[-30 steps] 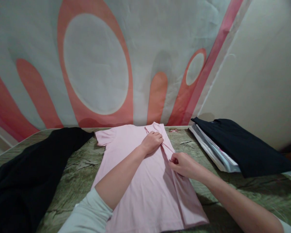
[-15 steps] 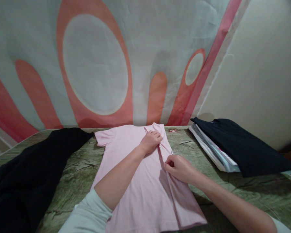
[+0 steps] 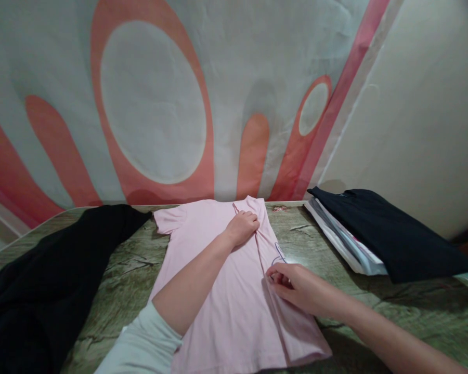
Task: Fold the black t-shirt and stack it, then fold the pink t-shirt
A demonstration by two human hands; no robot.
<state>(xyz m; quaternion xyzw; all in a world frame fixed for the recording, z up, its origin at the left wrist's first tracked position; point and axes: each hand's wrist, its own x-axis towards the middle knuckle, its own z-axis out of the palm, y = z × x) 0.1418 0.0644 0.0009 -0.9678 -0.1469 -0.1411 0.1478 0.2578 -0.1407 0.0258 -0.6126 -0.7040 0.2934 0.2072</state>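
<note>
A pink T-shirt (image 3: 222,280) lies spread on the table, its right side folded inward in a long strip. Part of a dark printed line shows on the folded strip. My left hand (image 3: 242,227) is closed on the upper part of the fold, near the shoulder, with its fingertips partly hidden. Lower along the same strip, my right hand (image 3: 290,283) pinches the cloth between thumb and fingers. The left short sleeve of the shirt sticks out flat at the far left.
A dark garment (image 3: 62,270) lies loosely on the left of the wood-patterned table (image 3: 132,267). At the right stands a stack of folded clothes (image 3: 347,239) with a black one (image 3: 382,223) on top. A printed sheet (image 3: 234,62) hangs behind the table.
My right hand has moved down along the folded strip, and more of the dark print shows above it. My left hand has stayed in place.
</note>
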